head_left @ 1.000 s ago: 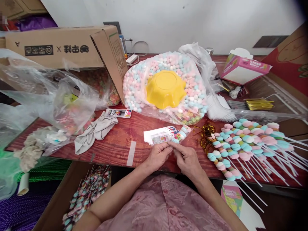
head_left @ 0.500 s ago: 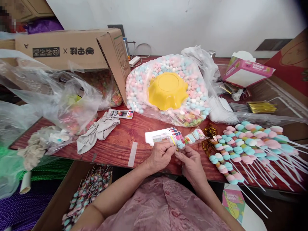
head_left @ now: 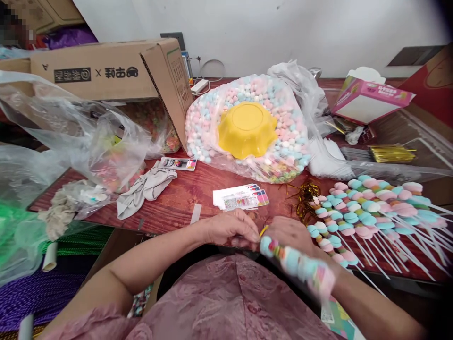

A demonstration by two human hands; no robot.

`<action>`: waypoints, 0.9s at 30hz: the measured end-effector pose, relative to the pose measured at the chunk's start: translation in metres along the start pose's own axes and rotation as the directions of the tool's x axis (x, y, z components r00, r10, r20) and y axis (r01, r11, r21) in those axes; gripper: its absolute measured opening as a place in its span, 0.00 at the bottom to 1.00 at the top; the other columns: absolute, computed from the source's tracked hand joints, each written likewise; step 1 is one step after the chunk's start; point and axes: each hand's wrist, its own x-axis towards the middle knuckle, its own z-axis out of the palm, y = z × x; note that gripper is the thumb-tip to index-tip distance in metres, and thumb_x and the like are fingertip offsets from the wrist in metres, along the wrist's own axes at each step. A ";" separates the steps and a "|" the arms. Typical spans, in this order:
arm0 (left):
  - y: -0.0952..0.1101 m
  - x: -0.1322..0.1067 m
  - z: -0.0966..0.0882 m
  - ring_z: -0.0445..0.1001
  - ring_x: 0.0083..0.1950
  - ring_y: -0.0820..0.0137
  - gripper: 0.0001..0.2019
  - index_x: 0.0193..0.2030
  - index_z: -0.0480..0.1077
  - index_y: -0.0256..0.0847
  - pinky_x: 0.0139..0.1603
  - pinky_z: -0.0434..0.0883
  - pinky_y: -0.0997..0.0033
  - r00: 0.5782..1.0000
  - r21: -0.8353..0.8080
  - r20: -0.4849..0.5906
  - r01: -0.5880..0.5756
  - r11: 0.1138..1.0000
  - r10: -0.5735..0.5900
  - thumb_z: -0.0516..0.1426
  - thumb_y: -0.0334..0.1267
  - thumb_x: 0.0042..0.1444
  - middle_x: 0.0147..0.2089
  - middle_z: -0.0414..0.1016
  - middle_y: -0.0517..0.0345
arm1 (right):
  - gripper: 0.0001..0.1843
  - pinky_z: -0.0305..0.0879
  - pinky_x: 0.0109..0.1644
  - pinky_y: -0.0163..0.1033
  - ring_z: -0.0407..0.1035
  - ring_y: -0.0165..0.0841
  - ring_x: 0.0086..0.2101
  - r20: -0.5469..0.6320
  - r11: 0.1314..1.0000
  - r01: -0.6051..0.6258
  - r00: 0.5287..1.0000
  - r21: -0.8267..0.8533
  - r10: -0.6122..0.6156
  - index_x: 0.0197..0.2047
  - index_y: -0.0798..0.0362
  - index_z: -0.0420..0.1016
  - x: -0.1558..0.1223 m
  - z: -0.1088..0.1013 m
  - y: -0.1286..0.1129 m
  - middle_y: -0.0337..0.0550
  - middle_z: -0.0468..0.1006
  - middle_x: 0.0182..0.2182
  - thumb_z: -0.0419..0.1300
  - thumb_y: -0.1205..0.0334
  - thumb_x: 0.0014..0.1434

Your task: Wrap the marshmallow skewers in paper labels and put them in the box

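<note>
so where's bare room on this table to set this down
Widest bare wood: between the grey cloth and the sticker cards. A narrower gap lies between the cards and the gold ties. Crowded: candy skewers at right, candy bag behind, plastic bags at left. The left hand and right hand grip the wrapped skewer.

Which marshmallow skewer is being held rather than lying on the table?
The blurred skewer between the left hand and right hand; the other skewers lie piled on the table.
</note>
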 end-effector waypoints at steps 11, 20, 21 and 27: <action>0.005 0.006 -0.009 0.50 0.15 0.78 0.11 0.17 0.75 0.39 0.15 0.43 0.75 0.893 0.215 0.363 0.198 0.956 -0.266 0.67 0.43 0.39 0.14 0.66 0.56 | 0.15 0.65 0.30 0.40 0.71 0.31 0.30 0.313 0.663 0.727 0.681 -0.178 -0.662 0.43 0.51 0.77 0.030 -0.030 -0.030 0.43 0.82 0.35 0.50 0.68 0.63; 0.004 0.023 -0.020 0.54 0.15 0.78 0.07 0.19 0.76 0.36 0.14 0.50 0.77 0.710 0.314 0.598 0.217 0.924 -0.371 0.66 0.37 0.42 0.16 0.67 0.58 | 0.15 0.63 0.26 0.38 0.67 0.28 0.28 0.231 0.588 0.804 0.591 -0.089 -0.773 0.48 0.60 0.76 0.031 -0.021 -0.022 0.45 0.80 0.37 0.53 0.65 0.63; 0.003 0.023 -0.021 0.54 0.15 0.78 0.08 0.18 0.75 0.36 0.14 0.50 0.77 0.701 0.318 0.608 0.215 0.923 -0.373 0.66 0.37 0.41 0.15 0.65 0.59 | 0.14 0.64 0.27 0.38 0.68 0.28 0.28 0.248 0.574 0.813 0.578 -0.097 -0.777 0.48 0.58 0.77 0.033 -0.020 -0.023 0.45 0.81 0.40 0.54 0.65 0.62; -0.002 0.019 -0.024 0.55 0.15 0.77 0.11 0.18 0.76 0.38 0.15 0.50 0.75 0.683 0.313 0.633 0.206 0.927 -0.365 0.66 0.42 0.44 0.15 0.67 0.57 | 0.13 0.70 0.34 0.38 0.74 0.32 0.37 0.273 0.511 0.852 0.522 -0.115 -0.808 0.41 0.58 0.79 0.040 -0.018 -0.027 0.49 0.81 0.43 0.52 0.69 0.62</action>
